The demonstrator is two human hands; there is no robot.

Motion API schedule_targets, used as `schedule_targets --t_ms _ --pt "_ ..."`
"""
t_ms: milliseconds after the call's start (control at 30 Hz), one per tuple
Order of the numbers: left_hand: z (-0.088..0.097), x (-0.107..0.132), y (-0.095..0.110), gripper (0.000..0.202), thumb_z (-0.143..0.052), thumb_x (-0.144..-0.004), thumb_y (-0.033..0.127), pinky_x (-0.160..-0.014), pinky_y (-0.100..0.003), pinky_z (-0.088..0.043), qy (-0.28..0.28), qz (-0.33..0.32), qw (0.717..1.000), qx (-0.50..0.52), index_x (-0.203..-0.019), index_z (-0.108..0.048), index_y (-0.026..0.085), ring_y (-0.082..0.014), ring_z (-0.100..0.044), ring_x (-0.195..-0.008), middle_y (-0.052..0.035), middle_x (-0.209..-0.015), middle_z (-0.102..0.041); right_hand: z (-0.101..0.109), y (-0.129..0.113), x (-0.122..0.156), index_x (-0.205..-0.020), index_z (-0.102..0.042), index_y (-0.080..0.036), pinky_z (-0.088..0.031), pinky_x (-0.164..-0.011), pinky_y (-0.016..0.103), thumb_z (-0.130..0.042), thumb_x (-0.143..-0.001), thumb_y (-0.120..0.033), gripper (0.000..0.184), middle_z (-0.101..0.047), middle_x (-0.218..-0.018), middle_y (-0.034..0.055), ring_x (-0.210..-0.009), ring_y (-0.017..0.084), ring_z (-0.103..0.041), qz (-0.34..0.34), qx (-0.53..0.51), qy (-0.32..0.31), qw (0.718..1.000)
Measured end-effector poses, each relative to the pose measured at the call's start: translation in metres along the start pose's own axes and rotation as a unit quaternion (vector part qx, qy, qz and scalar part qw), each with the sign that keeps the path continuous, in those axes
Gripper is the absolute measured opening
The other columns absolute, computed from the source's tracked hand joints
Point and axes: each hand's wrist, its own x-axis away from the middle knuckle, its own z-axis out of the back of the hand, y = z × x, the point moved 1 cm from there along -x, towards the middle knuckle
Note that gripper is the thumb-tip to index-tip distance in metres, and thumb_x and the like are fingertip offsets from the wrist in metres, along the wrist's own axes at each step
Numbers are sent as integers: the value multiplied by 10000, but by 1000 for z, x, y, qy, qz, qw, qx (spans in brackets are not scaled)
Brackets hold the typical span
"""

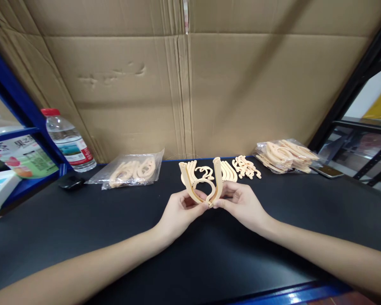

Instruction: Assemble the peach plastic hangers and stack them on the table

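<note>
My left hand (179, 212) and my right hand (246, 207) meet over the middle of the black table, both closed. Between their fingertips they pinch the lower joint of a beige folding clothes hanger (219, 180). Its two curved arms point up in a V, with a rounded hook piece between them. Just behind it lie loose curved hanger arms (229, 171), S-shaped hooks (205, 172) and a small pile of short beige pieces (246, 166). The fingers partly hide the joint.
A clear bag of beige parts (133, 171) lies left, a fuller bag (285, 156) right, beside a phone (328, 170). A water bottle (70, 142) and a dark mouse-like object (70, 181) are at left. Cardboard (130, 93) stands behind; shelf frames flank the table (139, 271).
</note>
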Motion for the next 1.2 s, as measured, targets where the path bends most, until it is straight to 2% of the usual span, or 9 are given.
schedule_targets --t_ms 267,433,633,733,833,967,1033,1133,1200 --pt "2 -1 -1 171 -796 -683 244 -806 -322 -539 -6 12 1000 24 -806 -712 159 -206 -692 -790 -39 -799 -746 0 2 -1 -773 -658 -175 -570 -673 320 -764 -639 -183 170 -703 -734 21 -679 168 -668 -19 -8 21 1000" --pt "0 -1 1 193 -802 -676 248 -812 -314 -535 5 25 999 25 -811 -714 142 -197 -684 -786 -43 -797 -743 -1 2 -2 -760 -656 -169 -579 -661 320 -805 -614 -243 221 -698 -712 20 -656 162 -663 -31 -23 33 999" --pt "0 -1 1 242 -813 -672 254 -794 -283 -540 25 25 999 31 -844 -698 128 -179 -684 -781 -46 -801 -737 -3 0 -3 -784 -617 -158 -591 -659 308 -822 -612 -293 300 -666 -740 15 -694 155 -661 -77 -56 42 995" --pt "5 -3 -1 252 -816 -677 246 -751 -237 -548 40 27 998 45 -853 -682 125 -153 -688 -753 -32 -773 -724 9 -4 -9 -807 -608 -172 -562 -573 224 -832 -601 -263 317 -629 -800 -5 -688 115 -625 -71 -82 44 993" --pt "15 -8 2 256 -827 -666 224 -706 -190 -555 68 42 994 75 -838 -662 131 -130 -693 -731 -10 -785 -708 34 -11 -19 -769 -622 -178 -520 -515 182 -825 -621 -256 263 -605 -804 -17 -629 75 -567 -39 -85 15 996" --pt "32 -18 14 236 -815 -684 196 -669 -166 -568 53 78 991 100 -844 -656 125 -126 -700 -711 -38 -824 -719 67 -18 -31 -754 -659 -168 -548 -565 265 -824 -624 -268 233 -637 -764 6 -628 121 -606 -31 40 -93 994" --pt "43 -24 20 214 -805 -688 166 -671 -161 -569 35 89 990 108 -839 -661 117 -127 -701 -717 -60 -828 -725 78 -20 -35 -798 -681 -174 -547 -611 299 -824 -626 -291 253 -653 -760 13 -661 149 -624 -3 116 -114 987" --pt "61 -34 26 200 -807 -668 136 -684 -150 -563 33 94 989 106 -807 -664 119 -119 -697 -732 -46 -799 -723 89 -26 -38 -850 -709 -185 -519 -667 297 -796 -666 -328 249 -683 -840 38 -776 178 -633 44 242 -125 961" --pt "73 -39 27 217 -820 -647 152 -695 -156 -557 13 98 992 75 -797 -665 130 -113 -690 -738 -24 -769 -717 94 -30 -38 -847 -721 -185 -506 -683 295 -764 -703 -345 219 -689 -858 47 -793 181 -629 51 309 -154 937"
